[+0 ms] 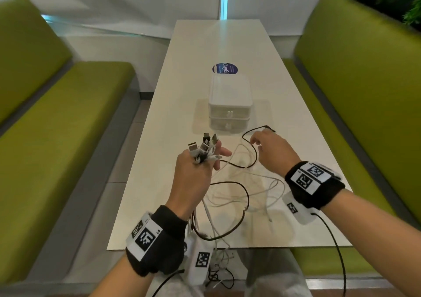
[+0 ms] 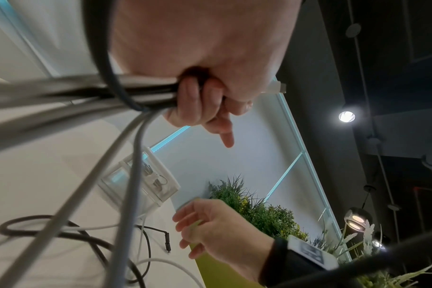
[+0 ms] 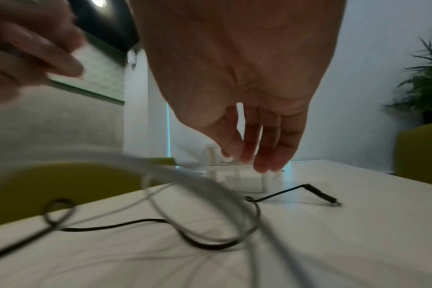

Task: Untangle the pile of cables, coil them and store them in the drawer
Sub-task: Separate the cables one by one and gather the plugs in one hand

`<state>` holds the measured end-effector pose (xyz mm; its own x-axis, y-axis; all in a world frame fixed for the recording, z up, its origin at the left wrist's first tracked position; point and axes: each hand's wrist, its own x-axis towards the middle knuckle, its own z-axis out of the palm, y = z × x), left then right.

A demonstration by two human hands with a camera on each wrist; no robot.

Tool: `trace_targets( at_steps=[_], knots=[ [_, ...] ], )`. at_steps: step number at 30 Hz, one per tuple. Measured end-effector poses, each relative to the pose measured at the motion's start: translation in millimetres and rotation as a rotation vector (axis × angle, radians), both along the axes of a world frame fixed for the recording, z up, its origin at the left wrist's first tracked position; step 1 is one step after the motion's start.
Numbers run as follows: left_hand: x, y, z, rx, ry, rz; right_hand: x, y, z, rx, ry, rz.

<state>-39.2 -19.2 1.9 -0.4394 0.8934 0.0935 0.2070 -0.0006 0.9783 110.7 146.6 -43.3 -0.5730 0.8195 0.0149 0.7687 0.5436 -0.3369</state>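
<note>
- Several cable ends (image 1: 204,147) stick up from the left hand (image 1: 193,176), whose curled fingers (image 2: 189,101) clench the bundle.
- Loose cables (image 1: 239,189) trail onto the table (image 1: 182,92).
- Right hand (image 1: 271,151) hovers with relaxed fingers (image 3: 266,148) above a black plug (image 3: 321,195), not touching it.
- Closed drawer box (image 1: 230,105) stands just beyond.

**Around the white table**

The long white table (image 1: 218,46) runs away from the camera. A green padded bench (image 1: 57,119) flanks its left side and a second green bench (image 1: 355,87) its right. A round dark-blue sticker (image 1: 224,68) lies on the tabletop toward the far end. Beyond the right bench stands leafy greenery (image 2: 257,208), possibly artificial. Above it, ceiling spotlights (image 2: 347,116) glow.
</note>
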Motion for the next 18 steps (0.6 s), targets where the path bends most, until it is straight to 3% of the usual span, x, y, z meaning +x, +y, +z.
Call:
trace_targets(
  at_steps=[7,12,15,18],
  knots=[
    [-9.5,6.9,-8.0,-0.027,-0.031,0.021,-5.0,69.0,-15.7,-0.091,-0.311,0.0],
    [-9.8,10.1,-5.5,-0.015,-0.018,0.013,-14.1,87.6,-29.6,-0.065,-0.445,0.116],
    [-10.6,11.7,-2.9,-0.019,-0.025,0.011,-14.7,86.5,-33.5,-0.004,-0.471,0.128],
    [-10.5,8.2,0.8,-0.022,-0.025,0.011,-9.7,79.8,-25.4,0.115,-0.443,0.022]
  ],
)
